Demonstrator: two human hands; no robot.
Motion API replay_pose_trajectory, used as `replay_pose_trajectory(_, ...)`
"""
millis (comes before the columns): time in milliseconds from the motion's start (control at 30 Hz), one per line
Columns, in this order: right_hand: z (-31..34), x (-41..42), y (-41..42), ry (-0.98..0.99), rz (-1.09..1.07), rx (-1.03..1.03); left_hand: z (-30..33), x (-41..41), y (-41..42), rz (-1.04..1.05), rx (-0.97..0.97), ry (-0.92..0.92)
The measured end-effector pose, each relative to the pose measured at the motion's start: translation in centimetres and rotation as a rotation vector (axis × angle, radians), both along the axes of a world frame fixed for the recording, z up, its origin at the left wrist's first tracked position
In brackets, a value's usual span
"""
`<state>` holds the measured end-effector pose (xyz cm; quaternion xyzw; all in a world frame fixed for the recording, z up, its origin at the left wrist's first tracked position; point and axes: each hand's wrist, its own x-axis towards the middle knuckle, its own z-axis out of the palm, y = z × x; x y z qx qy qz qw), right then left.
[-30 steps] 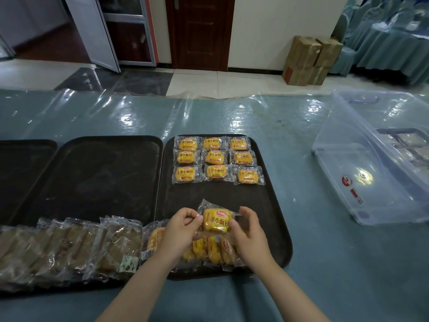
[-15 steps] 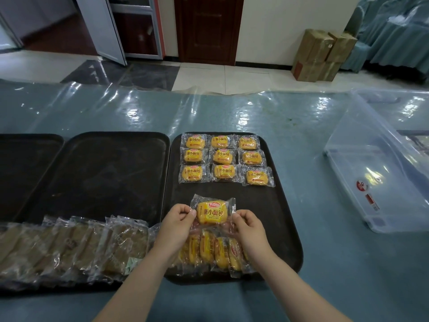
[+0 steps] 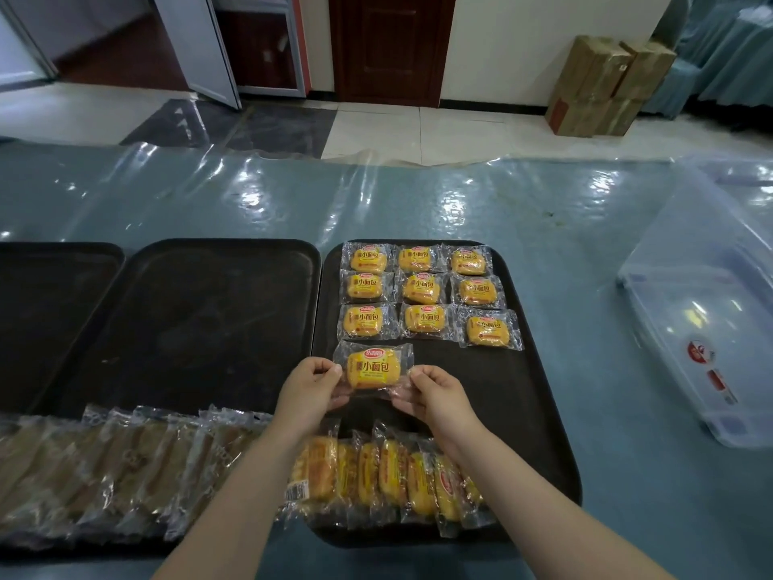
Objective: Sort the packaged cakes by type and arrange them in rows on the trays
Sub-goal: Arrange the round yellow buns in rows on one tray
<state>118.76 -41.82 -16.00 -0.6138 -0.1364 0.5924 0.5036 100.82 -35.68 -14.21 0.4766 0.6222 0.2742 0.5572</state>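
A yellow packaged cake (image 3: 373,368) hangs just over the right black tray (image 3: 531,412), directly below the left column of the grid. My left hand (image 3: 310,387) pinches its left wrapper edge and my right hand (image 3: 433,395) pinches the right edge. Three rows of three yellow cakes (image 3: 422,288) lie at the tray's far end. Several more yellow cakes (image 3: 389,479) stand on edge in a line along the tray's near end, under my forearms. Several brown packaged cakes (image 3: 125,470) overlap in a row along the near edge of the middle tray (image 3: 188,320).
A third black tray (image 3: 46,311) lies at the far left. A clear plastic bin (image 3: 702,311) sits on the table to the right. The table wears a shiny clear plastic sheet. Cardboard boxes (image 3: 606,85) stand on the floor beyond.
Both hands carried the yellow cake away from the near line, farther onto the right tray, up to just below the third row.
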Motion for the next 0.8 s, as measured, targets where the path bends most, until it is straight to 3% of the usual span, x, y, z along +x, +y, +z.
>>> replay_pose_trajectory(200, -0.8, 0.6, 2.6, -0.145, 0.048, -0.027, -1.6, -0.8, 1.7, -0.067, 0.016, 0.111)
replay_pose_trajectory(367, -2.0, 1.0, 4.4, -0.188, 0.057, -0.076, -2.6, -1.5, 2.0, -0.196, 0.121, 0.326)
replay_pose_trajectory(800, -4.3, 0.9, 6.2, -0.195, 0.064, -0.134, -3.6, -1.6, 1.4, -0.323, 0.171, 0.375)
